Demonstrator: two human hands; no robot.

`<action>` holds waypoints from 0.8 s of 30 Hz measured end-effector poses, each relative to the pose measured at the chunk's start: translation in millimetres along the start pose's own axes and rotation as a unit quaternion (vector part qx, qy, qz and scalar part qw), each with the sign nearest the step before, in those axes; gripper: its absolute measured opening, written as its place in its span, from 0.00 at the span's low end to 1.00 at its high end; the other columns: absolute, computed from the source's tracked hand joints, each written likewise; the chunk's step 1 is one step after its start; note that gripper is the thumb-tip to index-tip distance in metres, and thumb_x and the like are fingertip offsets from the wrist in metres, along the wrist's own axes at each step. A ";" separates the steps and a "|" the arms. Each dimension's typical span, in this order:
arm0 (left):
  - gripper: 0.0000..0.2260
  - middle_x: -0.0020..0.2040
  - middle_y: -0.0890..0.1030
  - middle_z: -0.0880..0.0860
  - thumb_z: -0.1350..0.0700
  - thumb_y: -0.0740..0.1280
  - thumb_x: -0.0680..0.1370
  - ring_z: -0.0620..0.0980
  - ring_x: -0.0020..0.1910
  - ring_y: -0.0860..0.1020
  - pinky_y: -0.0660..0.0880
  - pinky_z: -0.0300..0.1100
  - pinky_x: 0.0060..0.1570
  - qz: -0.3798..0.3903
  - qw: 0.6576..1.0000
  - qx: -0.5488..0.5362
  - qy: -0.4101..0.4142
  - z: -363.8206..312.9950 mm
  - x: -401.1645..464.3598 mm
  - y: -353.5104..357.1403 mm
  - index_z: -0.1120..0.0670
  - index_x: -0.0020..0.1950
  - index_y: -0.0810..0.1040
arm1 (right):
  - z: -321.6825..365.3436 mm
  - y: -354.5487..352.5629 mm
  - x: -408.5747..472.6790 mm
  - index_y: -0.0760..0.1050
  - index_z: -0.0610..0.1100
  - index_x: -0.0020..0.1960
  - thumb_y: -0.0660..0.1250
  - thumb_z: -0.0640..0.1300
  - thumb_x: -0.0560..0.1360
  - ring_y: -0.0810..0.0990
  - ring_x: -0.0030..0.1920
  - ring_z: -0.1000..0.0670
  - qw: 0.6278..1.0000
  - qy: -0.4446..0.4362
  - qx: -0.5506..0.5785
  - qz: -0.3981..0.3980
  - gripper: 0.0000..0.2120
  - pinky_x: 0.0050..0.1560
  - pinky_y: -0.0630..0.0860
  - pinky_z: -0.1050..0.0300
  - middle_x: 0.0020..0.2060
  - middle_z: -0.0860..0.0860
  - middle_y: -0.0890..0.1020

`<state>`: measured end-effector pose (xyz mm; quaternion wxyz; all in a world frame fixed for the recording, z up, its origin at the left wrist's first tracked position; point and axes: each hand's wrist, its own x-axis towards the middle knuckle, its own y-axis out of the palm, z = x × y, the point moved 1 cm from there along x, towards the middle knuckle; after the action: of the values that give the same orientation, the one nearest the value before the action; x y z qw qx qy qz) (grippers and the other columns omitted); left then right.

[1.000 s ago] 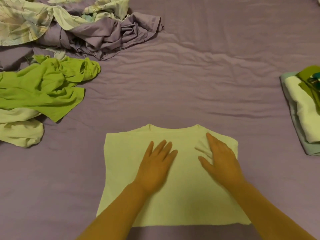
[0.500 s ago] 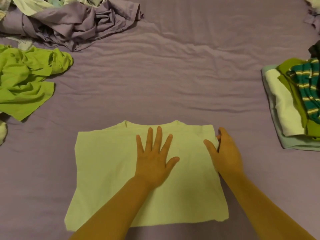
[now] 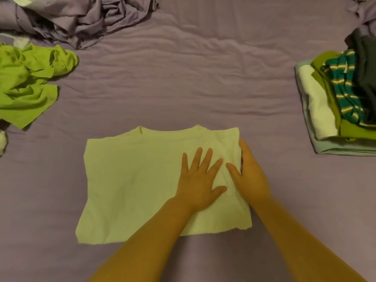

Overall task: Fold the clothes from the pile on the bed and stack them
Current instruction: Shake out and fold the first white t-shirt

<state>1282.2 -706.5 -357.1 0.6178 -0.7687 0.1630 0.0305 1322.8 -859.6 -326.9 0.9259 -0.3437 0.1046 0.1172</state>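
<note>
Both your hands are on the pale shirt (image 3: 142, 180) lying flat on the bed (image 3: 193, 78) before you. Your left hand (image 3: 200, 184) presses flat, fingers spread. Your right hand (image 3: 251, 176) grips the shirt's right edge. Green cloth (image 3: 30, 84) and purple laundry (image 3: 81, 19) lie far left; a folded stack (image 3: 335, 102) sits right.
</note>
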 end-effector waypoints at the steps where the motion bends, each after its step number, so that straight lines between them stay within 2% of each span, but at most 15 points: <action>1: 0.28 0.79 0.47 0.50 0.35 0.48 0.79 0.54 0.77 0.42 0.37 0.55 0.73 -0.008 0.999 -0.050 -0.015 2.3 -4.9 -6.2 0.43 0.77 0.52 | 7.6 -1.6 -0.5 0.51 0.50 0.76 0.64 0.49 0.78 0.66 0.70 0.48 0.999 -0.003 0.031 -0.010 0.33 0.68 0.66 0.51 0.73 0.52 0.63; 2: 0.24 0.78 0.55 0.49 0.39 0.51 0.81 0.52 0.77 0.50 0.45 0.49 0.74 -0.025 0.989 -0.139 -0.046 4.5 -12.1 -12.8 0.44 0.76 0.59 | 16.2 -2.8 -0.5 0.51 0.51 0.76 0.65 0.47 0.77 0.68 0.69 0.49 0.998 -0.005 0.058 -0.020 0.33 0.65 0.67 0.53 0.72 0.52 0.65; 3: 0.20 0.75 0.63 0.49 0.42 0.54 0.81 0.49 0.74 0.60 0.53 0.43 0.71 -0.045 0.963 -0.250 -0.094 5.5 -20.4 -23.3 0.45 0.73 0.65 | 26.3 -2.2 0.1 0.52 0.51 0.76 0.67 0.46 0.76 0.70 0.66 0.49 0.996 -0.005 0.081 -0.022 0.34 0.62 0.68 0.56 0.71 0.51 0.67; 4: 0.17 0.71 0.70 0.47 0.44 0.55 0.82 0.45 0.68 0.68 0.60 0.38 0.67 -0.052 0.917 -0.367 -0.146 6.3 -28.7 -35.0 0.44 0.69 0.70 | 37.6 0.7 1.1 0.52 0.52 0.76 0.67 0.45 0.76 0.73 0.63 0.49 0.995 0.000 0.102 -0.011 0.35 0.57 0.71 0.58 0.68 0.51 0.70; 6: 0.12 0.62 0.79 0.45 0.44 0.55 0.81 0.39 0.56 0.77 0.71 0.34 0.57 -0.032 0.769 -0.597 -0.227 9.6 -40.8 -55.5 0.41 0.61 0.74 | 60.5 12.4 2.9 0.51 0.54 0.76 0.65 0.43 0.77 0.79 0.53 0.51 0.983 0.031 0.175 0.054 0.34 0.45 0.77 0.61 0.64 0.51 0.73; 7: 0.13 0.59 0.80 0.44 0.43 0.55 0.81 0.39 0.53 0.78 0.73 0.34 0.55 -0.022 0.702 -0.664 -0.255 12.7 -45.5 -60.8 0.41 0.59 0.75 | 72.1 19.8 3.6 0.51 0.56 0.76 0.63 0.41 0.78 0.80 0.50 0.52 0.972 0.046 0.212 0.096 0.32 0.40 0.79 0.60 0.63 0.50 0.72; 8: 0.12 0.59 0.79 0.42 0.42 0.55 0.81 0.38 0.54 0.78 0.73 0.35 0.56 -0.021 0.674 -0.686 -0.273 17.6 -49.9 -62.8 0.42 0.59 0.74 | 81.5 26.8 4.5 0.52 0.56 0.76 0.61 0.40 0.80 0.80 0.51 0.53 0.969 0.034 0.203 0.135 0.30 0.39 0.81 0.58 0.64 0.50 0.71; 9: 0.11 0.60 0.76 0.40 0.42 0.57 0.80 0.36 0.55 0.76 0.72 0.35 0.57 -0.022 0.680 -0.678 -0.278 23.2 -54.1 -64.6 0.40 0.60 0.72 | 90.1 32.2 6.7 0.54 0.56 0.75 0.58 0.39 0.81 0.79 0.54 0.52 0.976 -0.012 0.149 0.159 0.27 0.44 0.81 0.58 0.67 0.50 0.69; 11: 0.22 0.63 0.69 0.40 0.44 0.65 0.77 0.39 0.63 0.72 0.71 0.39 0.62 -0.014 0.725 -0.628 -0.282 35.3 -61.7 -62.5 0.42 0.70 0.65 | 100.6 37.9 17.5 0.55 0.55 0.75 0.54 0.39 0.82 0.70 0.66 0.49 0.970 -0.148 -0.072 0.180 0.25 0.60 0.70 0.61 0.72 0.50 0.64; 12: 0.28 0.67 0.67 0.43 0.47 0.68 0.76 0.44 0.67 0.69 0.69 0.42 0.66 -0.005 0.748 -0.602 -0.278 40.6 -63.7 -59.3 0.45 0.74 0.61 | 104.5 41.1 25.6 0.56 0.56 0.75 0.53 0.38 0.82 0.62 0.72 0.48 0.945 -0.206 -0.176 0.183 0.25 0.66 0.63 0.59 0.74 0.51 0.60; 14: 0.31 0.72 0.65 0.48 0.53 0.69 0.76 0.48 0.70 0.66 0.65 0.42 0.67 0.008 0.780 -0.568 -0.264 48.7 -65.8 -54.0 0.49 0.75 0.59 | 113.7 46.8 44.4 0.60 0.60 0.73 0.54 0.38 0.82 0.47 0.76 0.47 0.895 -0.261 -0.291 0.215 0.25 0.73 0.51 0.51 0.77 0.52 0.53; 16: 0.26 0.71 0.69 0.50 0.55 0.68 0.77 0.48 0.68 0.69 0.66 0.41 0.66 0.000 0.785 -0.562 -0.263 55.7 -69.6 -51.0 0.50 0.73 0.64 | 123.5 53.4 60.6 0.66 0.63 0.69 0.56 0.42 0.81 0.40 0.76 0.45 0.843 -0.275 -0.371 0.276 0.21 0.74 0.46 0.45 0.77 0.52 0.49; 19: 0.20 0.64 0.75 0.49 0.56 0.69 0.76 0.48 0.61 0.74 0.71 0.44 0.64 -0.010 0.759 -0.587 -0.281 68.2 -80.8 -50.1 0.50 0.68 0.71 | 131.1 62.1 78.9 0.68 0.64 0.67 0.58 0.53 0.80 0.36 0.76 0.43 0.757 -0.259 -0.485 0.353 0.17 0.72 0.41 0.38 0.77 0.52 0.49; 22: 0.16 0.60 0.77 0.46 0.56 0.69 0.76 0.46 0.58 0.76 0.73 0.44 0.62 -0.024 0.751 -0.596 -0.283 83.6 -95.2 -51.7 0.48 0.63 0.75 | 137.3 65.8 86.7 0.66 0.63 0.68 0.61 0.62 0.75 0.38 0.76 0.43 0.743 -0.217 -0.512 0.371 0.22 0.71 0.44 0.35 0.77 0.52 0.49; 24: 0.15 0.59 0.78 0.44 0.57 0.69 0.76 0.44 0.57 0.76 0.73 0.39 0.60 -0.038 0.753 -0.598 -0.272 94.5 -106.9 -53.1 0.46 0.61 0.75 | 143.0 68.8 86.5 0.64 0.61 0.69 0.63 0.64 0.73 0.46 0.75 0.44 0.748 -0.205 -0.509 0.372 0.26 0.70 0.55 0.39 0.76 0.51 0.52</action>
<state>1211.1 -583.3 -302.8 0.0510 -0.9461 -0.0928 0.3060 1401.4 -701.8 -286.6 0.4958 -0.6656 -0.0431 0.5562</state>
